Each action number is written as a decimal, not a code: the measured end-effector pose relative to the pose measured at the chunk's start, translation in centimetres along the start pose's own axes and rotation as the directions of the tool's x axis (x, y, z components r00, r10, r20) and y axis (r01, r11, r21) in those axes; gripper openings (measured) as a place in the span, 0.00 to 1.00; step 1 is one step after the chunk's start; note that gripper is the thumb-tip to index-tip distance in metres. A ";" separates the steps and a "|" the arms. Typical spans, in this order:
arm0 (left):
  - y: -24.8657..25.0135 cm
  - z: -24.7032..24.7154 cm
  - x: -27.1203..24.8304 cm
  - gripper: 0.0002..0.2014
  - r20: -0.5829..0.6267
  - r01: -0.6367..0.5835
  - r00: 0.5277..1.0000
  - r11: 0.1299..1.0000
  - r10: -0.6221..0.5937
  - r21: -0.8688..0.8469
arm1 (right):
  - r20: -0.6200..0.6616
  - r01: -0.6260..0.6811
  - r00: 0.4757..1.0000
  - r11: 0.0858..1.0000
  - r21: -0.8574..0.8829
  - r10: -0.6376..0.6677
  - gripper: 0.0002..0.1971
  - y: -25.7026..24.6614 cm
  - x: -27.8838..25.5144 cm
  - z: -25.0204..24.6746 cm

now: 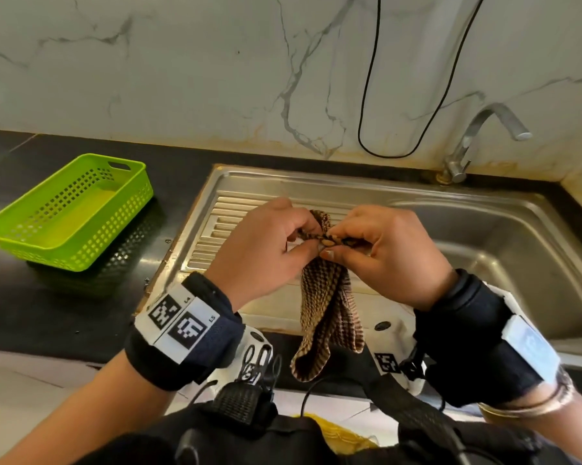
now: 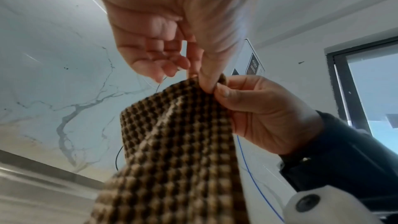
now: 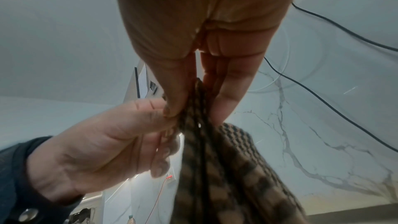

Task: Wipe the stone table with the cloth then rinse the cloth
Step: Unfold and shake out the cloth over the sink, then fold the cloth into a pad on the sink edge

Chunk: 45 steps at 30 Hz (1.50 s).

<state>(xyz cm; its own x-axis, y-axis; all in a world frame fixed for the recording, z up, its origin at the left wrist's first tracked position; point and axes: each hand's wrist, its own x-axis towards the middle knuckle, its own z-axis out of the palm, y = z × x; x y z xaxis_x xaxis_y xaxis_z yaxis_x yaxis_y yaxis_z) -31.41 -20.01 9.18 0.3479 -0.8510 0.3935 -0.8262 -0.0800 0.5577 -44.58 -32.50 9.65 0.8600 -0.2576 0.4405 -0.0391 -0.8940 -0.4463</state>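
A brown-and-tan chequered cloth [image 1: 326,297] hangs folded in the air over the steel draining board [image 1: 249,203] of the sink. My left hand [image 1: 266,239] pinches its top edge from the left and my right hand [image 1: 376,243] pinches it from the right, fingertips almost touching. In the left wrist view the cloth [image 2: 172,151] drops below my left hand [image 2: 200,81], with the right hand [image 2: 258,113] beside it. Seen from the right wrist, my right hand [image 3: 193,106] clamps the bunched cloth [image 3: 226,168] and the left hand [image 3: 107,142] grips it from the left. The black stone counter [image 1: 47,297] lies to the left.
A green perforated basket [image 1: 71,213] sits on the counter at the left. The sink basin [image 1: 504,273] lies to the right, with a steel tap [image 1: 477,139] at the back right corner. A black cable [image 1: 413,95] hangs on the marble wall.
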 end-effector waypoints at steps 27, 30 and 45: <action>-4.7 -5.8 0.7 0.12 0.261 0.252 0.939 0.964 -0.223 -0.084 | 0.211 -0.437 0.885 0.897 0.062 0.416 0.19 6.6 -4.4 -8.2; -8.6 -1.4 2.3 0.15 0.408 0.301 0.861 0.951 -0.303 0.071 | 0.359 -0.520 0.758 0.837 -0.172 0.545 0.10 10.6 -2.6 -3.8; -14.5 6.6 -3.4 0.08 0.382 -0.050 0.919 0.930 -0.101 0.365 | 0.493 -0.320 0.692 0.836 -0.446 0.528 0.09 14.8 -7.4 4.2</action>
<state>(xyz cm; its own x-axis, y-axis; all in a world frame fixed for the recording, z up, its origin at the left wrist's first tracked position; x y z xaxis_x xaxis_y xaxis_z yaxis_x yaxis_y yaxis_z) -23.53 -19.35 -5.03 0.2335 -0.9720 0.0259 -0.9471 -0.2213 0.2326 -49.39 -42.29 -3.43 0.8250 -0.4695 -0.3147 -0.5349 -0.8284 -0.1662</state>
